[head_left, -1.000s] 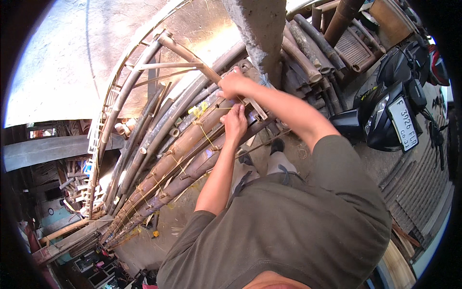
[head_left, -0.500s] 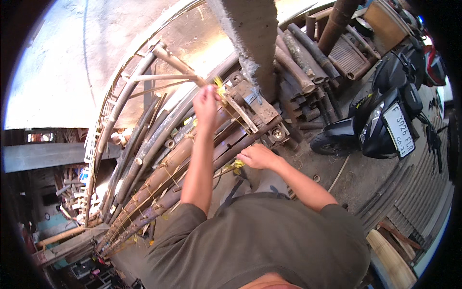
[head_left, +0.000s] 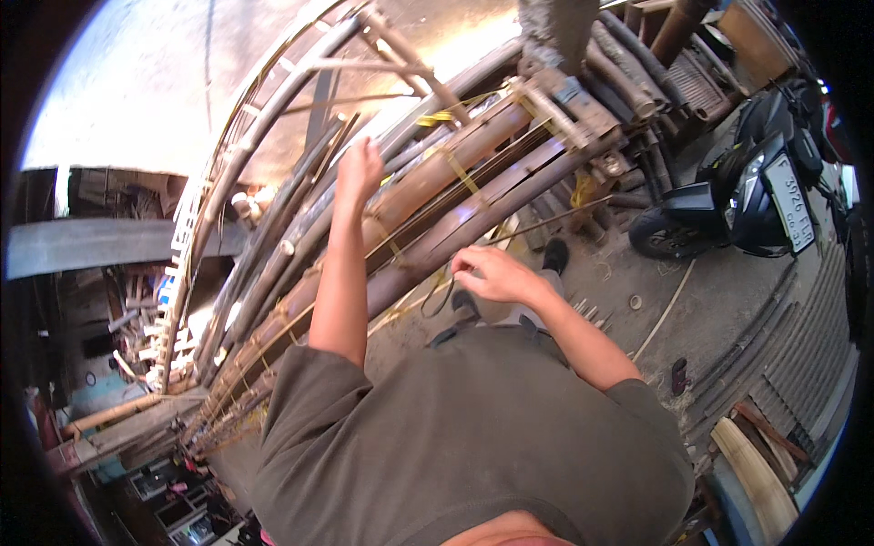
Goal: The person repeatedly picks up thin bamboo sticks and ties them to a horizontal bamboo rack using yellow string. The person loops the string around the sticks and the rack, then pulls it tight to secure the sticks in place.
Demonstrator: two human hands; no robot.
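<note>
A long bundle of thick brown bamboo poles (head_left: 473, 191), tied with yellow straps (head_left: 455, 168), leans slanting across the view. My left hand (head_left: 360, 168) is raised with the arm stretched out, its fingers closed round a thin pole at the bundle's upper side. My right hand (head_left: 492, 273) is lower, near my chest and just below the bundle, fingers pinched on a thin dark strip (head_left: 442, 298) that loops down from them. My grey-green shirt (head_left: 473, 437) fills the lower middle.
A curved frame of thin bamboo (head_left: 246, 155) arches on the left. A concrete column (head_left: 555, 27) stands at the top. A black motorbike (head_left: 756, 200) is parked on the right, and pale planks (head_left: 756, 473) lie at the lower right.
My right hand has come off the bundle and down toward my chest. My left hand has slid along the poles toward the left.
</note>
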